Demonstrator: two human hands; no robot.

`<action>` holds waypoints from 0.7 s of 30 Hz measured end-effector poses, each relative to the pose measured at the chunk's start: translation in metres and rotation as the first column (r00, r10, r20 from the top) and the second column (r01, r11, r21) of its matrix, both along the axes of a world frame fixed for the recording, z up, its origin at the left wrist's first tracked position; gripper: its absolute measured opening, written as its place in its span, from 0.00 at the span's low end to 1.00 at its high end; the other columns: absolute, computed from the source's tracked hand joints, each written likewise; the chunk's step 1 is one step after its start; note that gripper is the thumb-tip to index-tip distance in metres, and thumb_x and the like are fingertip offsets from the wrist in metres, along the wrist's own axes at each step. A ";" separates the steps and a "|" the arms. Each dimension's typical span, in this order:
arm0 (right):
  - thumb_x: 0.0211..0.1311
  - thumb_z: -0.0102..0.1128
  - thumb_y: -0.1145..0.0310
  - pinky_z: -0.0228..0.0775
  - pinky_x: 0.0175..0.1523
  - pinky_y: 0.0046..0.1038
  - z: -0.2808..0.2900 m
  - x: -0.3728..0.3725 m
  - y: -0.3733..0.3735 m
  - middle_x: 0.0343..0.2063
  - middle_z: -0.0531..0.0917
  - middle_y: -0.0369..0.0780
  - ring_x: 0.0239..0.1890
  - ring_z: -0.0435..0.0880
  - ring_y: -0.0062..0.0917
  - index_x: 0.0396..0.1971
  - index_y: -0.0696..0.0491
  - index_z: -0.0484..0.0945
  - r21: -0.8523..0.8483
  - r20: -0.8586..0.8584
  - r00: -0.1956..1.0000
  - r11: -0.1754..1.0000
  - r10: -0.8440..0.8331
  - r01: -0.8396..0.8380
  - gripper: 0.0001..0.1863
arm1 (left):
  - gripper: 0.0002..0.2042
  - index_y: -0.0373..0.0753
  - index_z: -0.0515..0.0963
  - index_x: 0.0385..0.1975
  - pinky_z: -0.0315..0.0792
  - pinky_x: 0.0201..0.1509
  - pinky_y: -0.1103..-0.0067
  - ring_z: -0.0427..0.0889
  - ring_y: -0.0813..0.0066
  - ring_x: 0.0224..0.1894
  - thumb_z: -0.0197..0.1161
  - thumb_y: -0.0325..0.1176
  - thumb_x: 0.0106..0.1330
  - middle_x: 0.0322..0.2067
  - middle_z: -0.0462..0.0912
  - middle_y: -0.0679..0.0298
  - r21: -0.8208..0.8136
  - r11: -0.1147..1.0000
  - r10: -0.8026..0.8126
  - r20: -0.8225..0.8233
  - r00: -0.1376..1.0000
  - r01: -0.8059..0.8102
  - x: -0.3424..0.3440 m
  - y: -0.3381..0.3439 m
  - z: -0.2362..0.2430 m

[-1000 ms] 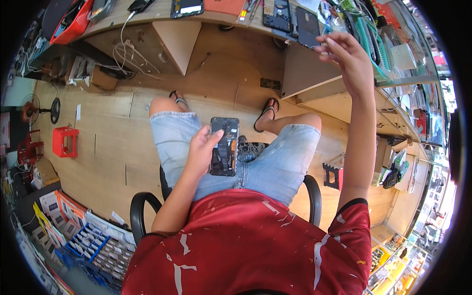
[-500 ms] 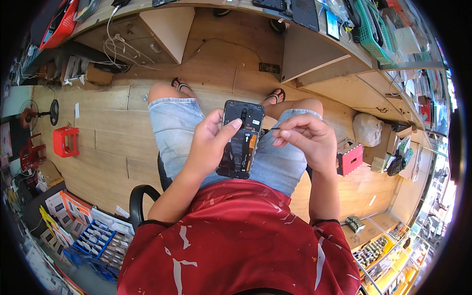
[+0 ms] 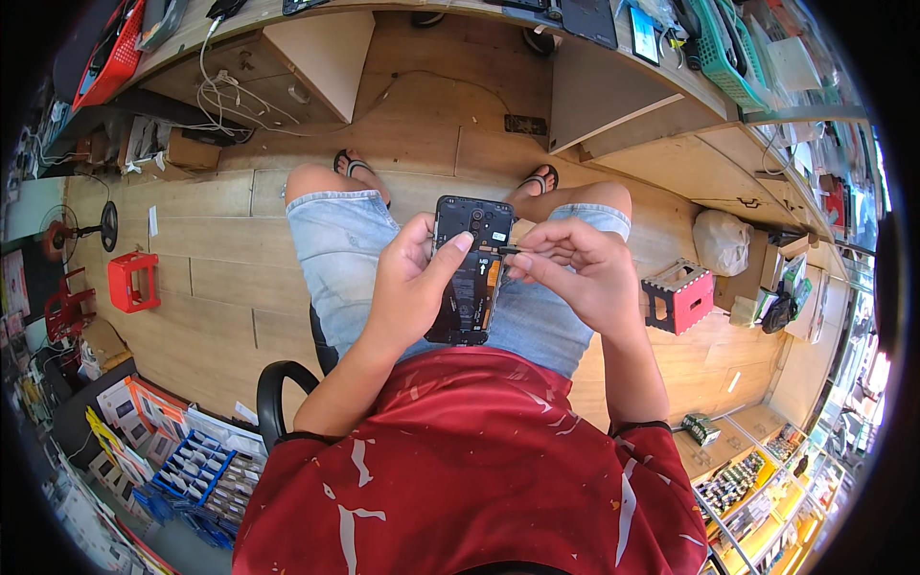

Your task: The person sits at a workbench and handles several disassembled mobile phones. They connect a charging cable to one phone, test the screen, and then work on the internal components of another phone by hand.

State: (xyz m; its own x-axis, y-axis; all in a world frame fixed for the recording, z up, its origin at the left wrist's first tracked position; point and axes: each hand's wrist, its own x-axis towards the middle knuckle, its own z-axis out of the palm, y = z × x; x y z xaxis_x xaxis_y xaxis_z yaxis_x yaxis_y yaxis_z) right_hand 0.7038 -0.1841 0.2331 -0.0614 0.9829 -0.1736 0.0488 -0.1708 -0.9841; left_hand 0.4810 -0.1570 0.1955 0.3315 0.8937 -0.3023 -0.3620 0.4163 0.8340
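An opened smartphone (image 3: 471, 268) with its back cover off lies above my lap, its battery and dark inner parts bared. My left hand (image 3: 419, 273) is closed round its left side, the thumb pressed on the upper inner part. At the phone's right edge, my right hand (image 3: 575, 264) pinches a small thin dark piece (image 3: 508, 250) between thumb and fingers. The tip of that piece meets the phone's edge; whether it goes inside I cannot tell. What kind of piece it is does not show clearly.
A wooden workbench (image 3: 671, 86) runs across the far side, with a green basket (image 3: 733, 57) and a red basket (image 3: 113, 57) on it. A red stool (image 3: 133, 282) stands at left, a red-and-black step stool (image 3: 678, 297) at right. A black chair armrest (image 3: 280, 393) is by my left elbow.
My right hand has moved left, bringing the thin dark piece to the phone's right edge. The left hand and phone have stayed nearly still.
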 end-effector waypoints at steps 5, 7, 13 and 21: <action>0.67 0.75 0.79 0.84 0.39 0.21 -0.001 -0.004 0.000 0.35 0.92 0.38 0.34 0.90 0.17 0.41 0.61 0.89 0.069 0.142 0.990 0.998 -0.006 -0.004 0.05 | 0.07 0.31 0.77 0.51 0.85 0.43 0.80 0.88 0.81 0.40 0.63 0.27 0.81 0.43 0.89 0.59 0.006 0.999 0.037 -0.009 0.999 -0.037 0.003 0.000 -0.002; 0.66 0.76 0.79 0.82 0.37 0.21 -0.002 -0.008 0.000 0.35 0.92 0.39 0.32 0.89 0.17 0.40 0.61 0.90 0.094 0.184 0.982 0.995 -0.034 0.016 0.06 | 0.07 0.31 0.77 0.51 0.85 0.42 0.80 0.88 0.80 0.40 0.63 0.27 0.81 0.43 0.89 0.58 0.011 0.999 0.051 -0.005 0.999 -0.051 0.004 0.000 -0.003; 0.64 0.76 0.78 0.79 0.35 0.23 -0.001 -0.022 -0.001 0.35 0.91 0.41 0.30 0.88 0.21 0.40 0.60 0.90 0.256 0.301 0.951 0.967 -0.072 -0.008 0.07 | 0.08 0.31 0.77 0.52 0.85 0.42 0.79 0.89 0.80 0.39 0.63 0.29 0.82 0.43 0.89 0.58 -0.025 0.999 0.023 -0.003 1.000 -0.023 0.001 0.000 0.000; 0.63 0.75 0.80 0.80 0.37 0.29 0.001 -0.031 -0.004 0.37 0.90 0.43 0.34 0.89 0.32 0.40 0.60 0.88 0.386 0.435 0.892 0.920 -0.123 -0.061 0.07 | 0.08 0.31 0.77 0.52 0.85 0.45 0.80 0.88 0.81 0.41 0.63 0.29 0.81 0.44 0.89 0.58 -0.031 0.999 0.043 0.018 0.999 -0.043 0.001 -0.004 -0.002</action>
State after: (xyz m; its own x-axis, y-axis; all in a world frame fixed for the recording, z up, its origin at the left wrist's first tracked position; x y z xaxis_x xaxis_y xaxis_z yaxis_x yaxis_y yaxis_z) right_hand 0.6726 -0.1886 0.2345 -0.0374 0.9766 0.2118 0.4952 0.2021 -0.8450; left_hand 0.4817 -0.1611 0.1936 0.2988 0.8977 -0.3238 -0.3951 0.4253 0.8143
